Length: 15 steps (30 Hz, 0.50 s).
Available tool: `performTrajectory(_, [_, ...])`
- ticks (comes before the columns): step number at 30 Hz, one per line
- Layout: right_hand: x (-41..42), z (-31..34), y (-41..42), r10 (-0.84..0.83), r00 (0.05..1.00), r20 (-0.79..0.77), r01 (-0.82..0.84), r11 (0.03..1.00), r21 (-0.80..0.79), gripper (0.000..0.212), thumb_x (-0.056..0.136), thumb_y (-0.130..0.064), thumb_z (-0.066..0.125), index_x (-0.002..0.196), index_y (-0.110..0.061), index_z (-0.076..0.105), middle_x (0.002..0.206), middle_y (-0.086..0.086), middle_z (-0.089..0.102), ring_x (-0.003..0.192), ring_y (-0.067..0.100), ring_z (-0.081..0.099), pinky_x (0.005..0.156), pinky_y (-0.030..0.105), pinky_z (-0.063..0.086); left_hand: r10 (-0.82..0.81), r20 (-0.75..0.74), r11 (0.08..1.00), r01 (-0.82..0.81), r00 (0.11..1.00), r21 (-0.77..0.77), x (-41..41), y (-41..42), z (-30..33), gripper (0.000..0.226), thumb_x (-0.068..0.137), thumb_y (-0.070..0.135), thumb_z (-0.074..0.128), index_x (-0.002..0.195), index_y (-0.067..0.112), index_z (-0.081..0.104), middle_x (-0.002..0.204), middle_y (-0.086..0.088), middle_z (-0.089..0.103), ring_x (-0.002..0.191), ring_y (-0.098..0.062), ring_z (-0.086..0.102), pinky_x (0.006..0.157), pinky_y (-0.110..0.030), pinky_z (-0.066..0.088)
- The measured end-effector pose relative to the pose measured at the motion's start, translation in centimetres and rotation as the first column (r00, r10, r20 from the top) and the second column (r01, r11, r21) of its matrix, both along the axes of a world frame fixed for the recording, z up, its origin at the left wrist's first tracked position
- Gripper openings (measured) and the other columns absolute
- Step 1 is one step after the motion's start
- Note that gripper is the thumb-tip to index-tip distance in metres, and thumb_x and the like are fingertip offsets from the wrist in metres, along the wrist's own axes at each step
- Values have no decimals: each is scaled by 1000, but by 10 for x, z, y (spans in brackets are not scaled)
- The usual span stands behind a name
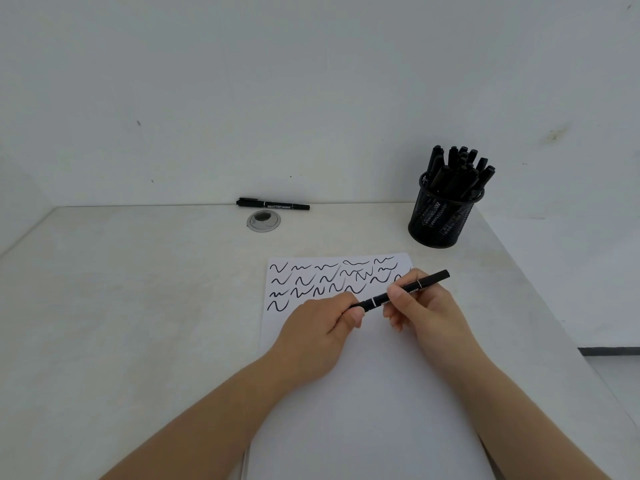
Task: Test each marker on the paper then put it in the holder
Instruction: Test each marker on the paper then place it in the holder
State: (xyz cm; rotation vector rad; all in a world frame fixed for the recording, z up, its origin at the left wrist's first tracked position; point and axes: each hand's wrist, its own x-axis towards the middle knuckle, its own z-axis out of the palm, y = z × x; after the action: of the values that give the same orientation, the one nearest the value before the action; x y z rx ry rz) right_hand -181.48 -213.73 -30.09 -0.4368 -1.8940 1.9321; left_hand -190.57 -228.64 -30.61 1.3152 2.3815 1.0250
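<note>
Two bare hands are meeting over a white sheet of paper (363, 393) in the lower centre of the frame, holding one black marker (398, 292) between them. The marker is slim and cylindrical, with thin white bands around its matte barrel, and it is slanting from lower left up to upper right, just above the paper.

The left hand (318, 334) is curling its fingers around the marker's lower-left end, thumb pressing along the side. The right hand (419, 310) is pinching the middle of the barrel between thumb and forefinger, the remaining fingers folding loosely underneath. Whether a cap is coming off or going on is hard to tell, since the left hand is covering that end.

The paper is smooth and rectangular. Its upper portion is carrying four rows of black wavy test scribbles (329, 280), roughly twenty in all; some are hidden behind the hands.

At the upper right, one round black wire-mesh holder (440, 220) is standing upright on the table, packed with about a dozen black markers (460, 171) poking out; the exact count is unclear.

One more black marker (273, 203) is lying flat at the table's far edge, upper centre, against the plain white wall. Just in front of it, one round grey cable grommet (264, 220) is sitting flush in the pale, faintly mottled tabletop (138, 289).
</note>
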Motion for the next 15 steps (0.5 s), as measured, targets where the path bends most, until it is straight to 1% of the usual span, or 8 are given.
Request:
performTrajectory(2, [0,-1,-2,16,1000,-16,-16,1000,-11,15,90,-3,52,76,-8,50,54,2,59,49,16,49,50,21,42,-2,-7,1000,2,1000,-2,0,0,0,24,97,32,37,74,30,45,51,10,40,54,-4,42,50,-17,28])
performTrajectory(4, [0,-1,-3,35,999,-35,-36,999,-18,17,90,-1,49,75,-9,49,53,2,56,48,15,47,50,20,41,-9,-10,1000,9,1000,-6,1,-1,0,26,96,38,33,73,30,44,51,10,40,52,-6,41,51,-18,27])
performTrajectory(6, [0,0,-5,60,997,-48,-60,998,-9,19,91,0,48,74,-9,47,52,0,54,48,14,45,50,18,40,-21,-9,1000,21,1000,-12,1,-1,1,26,89,43,27,71,33,42,51,9,40,52,-7,40,51,-18,26])
performTrajectory(8, [1,1,-6,79,995,-53,-79,997,6,18,91,1,47,75,-9,46,51,-1,52,48,13,44,50,16,38,-37,7,999,37,999,-16,0,-2,3,24,86,43,26,67,35,39,52,7,40,53,-8,39,52,-19,26])
performTrajectory(12, [0,1,-7,75,995,-58,-75,997,13,18,91,2,46,76,-8,45,51,-2,52,49,12,43,51,15,38,-43,37,999,43,998,3,-2,-3,3,28,92,39,30,66,35,40,52,7,39,52,-7,38,52,-21,26])
performTrajectory(15, [-2,2,-7,65,996,-65,-64,998,18,18,91,2,47,76,-8,46,50,-2,52,47,12,43,49,15,37,-21,25,1000,21,999,8,-1,-1,2,27,90,43,28,66,37,39,53,6,39,53,-9,38,53,-24,27])
